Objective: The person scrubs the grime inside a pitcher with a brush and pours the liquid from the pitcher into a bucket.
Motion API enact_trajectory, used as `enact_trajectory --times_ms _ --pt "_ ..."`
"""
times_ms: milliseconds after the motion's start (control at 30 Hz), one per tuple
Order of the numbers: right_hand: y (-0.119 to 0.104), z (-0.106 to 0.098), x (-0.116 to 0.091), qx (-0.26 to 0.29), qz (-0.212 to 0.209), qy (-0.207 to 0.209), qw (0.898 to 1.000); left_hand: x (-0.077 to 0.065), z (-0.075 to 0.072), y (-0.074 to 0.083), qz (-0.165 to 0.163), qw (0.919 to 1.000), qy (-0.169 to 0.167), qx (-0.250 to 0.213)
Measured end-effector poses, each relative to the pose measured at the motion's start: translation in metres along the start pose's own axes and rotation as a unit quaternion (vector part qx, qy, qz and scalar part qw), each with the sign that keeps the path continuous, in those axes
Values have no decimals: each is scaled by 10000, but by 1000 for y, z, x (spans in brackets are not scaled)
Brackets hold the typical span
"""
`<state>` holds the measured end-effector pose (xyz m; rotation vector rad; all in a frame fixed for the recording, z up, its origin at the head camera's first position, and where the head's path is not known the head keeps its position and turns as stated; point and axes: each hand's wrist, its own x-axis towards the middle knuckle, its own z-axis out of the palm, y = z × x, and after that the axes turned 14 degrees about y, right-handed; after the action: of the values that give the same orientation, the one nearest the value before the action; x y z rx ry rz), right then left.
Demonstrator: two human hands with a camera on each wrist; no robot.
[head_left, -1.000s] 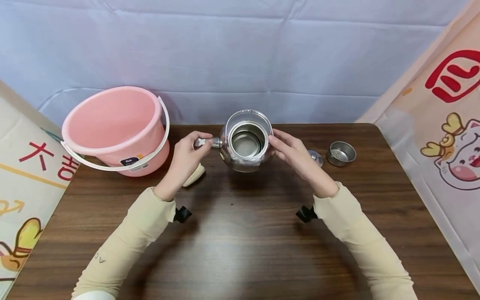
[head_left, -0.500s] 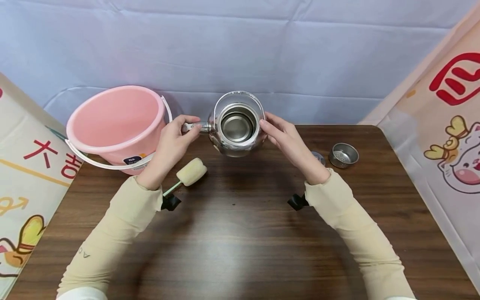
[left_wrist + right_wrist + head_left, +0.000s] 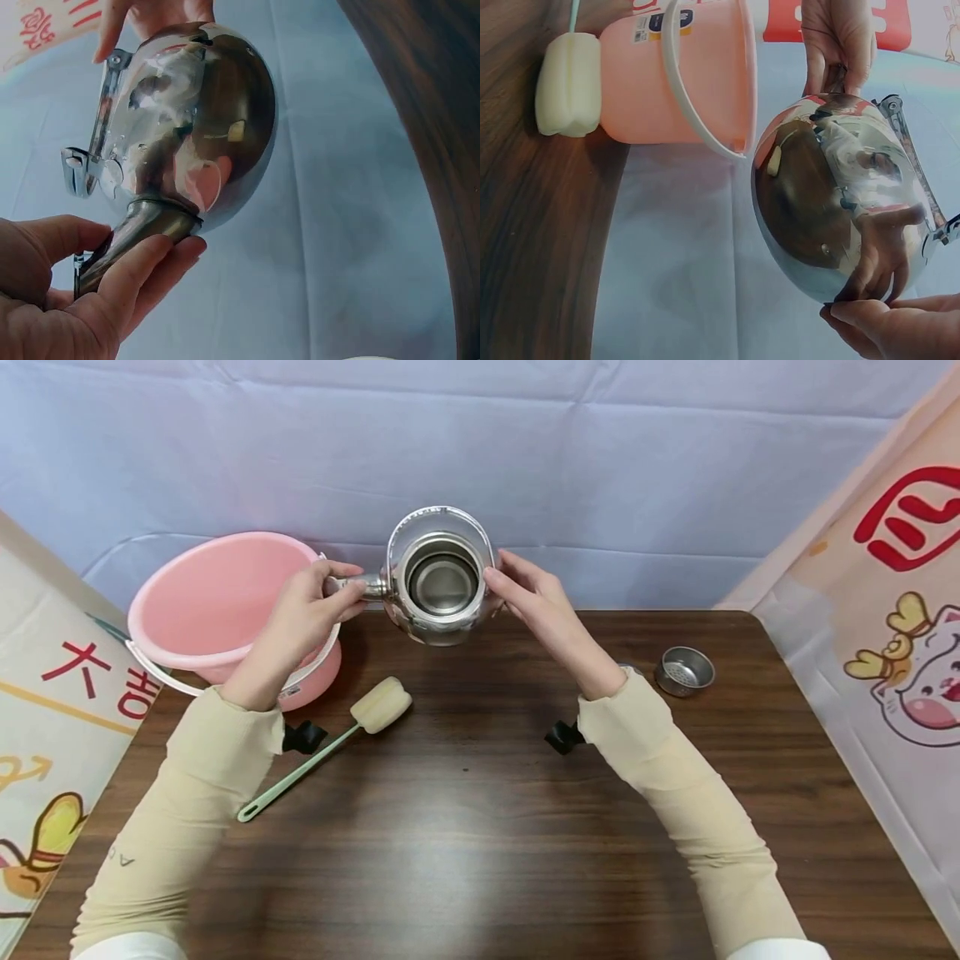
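A shiny steel kettle (image 3: 438, 631), lidless with its mouth facing up, is held above the back of the table. My left hand (image 3: 300, 610) grips its spout (image 3: 139, 240), thumb on one side and fingers on the other. On the opposite side, my right hand (image 3: 542, 610) holds the kettle body, thumb by the rim and fingers against the wall. The wire bail handle (image 3: 438, 512) stands up behind the mouth. In the right wrist view the rounded body (image 3: 817, 202) mirrors the table and a hand.
A pink bucket (image 3: 225, 585) with a white handle stands at the back left, partly behind my left arm. A sponge brush (image 3: 381, 704) with a green stick lies before it. At right, a perforated steel strainer cup (image 3: 685, 672) sits on the wooden table (image 3: 480, 860).
Both hands have raised the kettle and carried it left, closer to the bucket. The sponge brush, earlier mostly behind my left arm, now shows fully.
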<state>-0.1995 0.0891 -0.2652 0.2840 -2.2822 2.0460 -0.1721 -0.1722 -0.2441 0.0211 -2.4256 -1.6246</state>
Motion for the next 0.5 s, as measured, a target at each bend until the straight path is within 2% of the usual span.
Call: enact_trajectory --times_ms 100,167,200,267,400,500 --pt "-4 7 6 -114 -241 54 9996 4 -6 2 -101 9998 172 -89" --pt "-7 10 8 -192 -376 94 9991 6 -9 3 -247 9988 283 -329" --pt "-9 12 10 -237 -439 110 9987 7 -11 3 -363 9970 319 -606" --pt "-12 16 12 -203 -476 105 9986 8 -14 2 -509 9927 381 -1022" --pt "-16 22 16 -213 -584 73 9980 10 -22 2 -807 9778 400 -1892" --pt "-20 28 19 -145 -681 66 9975 12 -28 3 -832 9719 448 -2158"
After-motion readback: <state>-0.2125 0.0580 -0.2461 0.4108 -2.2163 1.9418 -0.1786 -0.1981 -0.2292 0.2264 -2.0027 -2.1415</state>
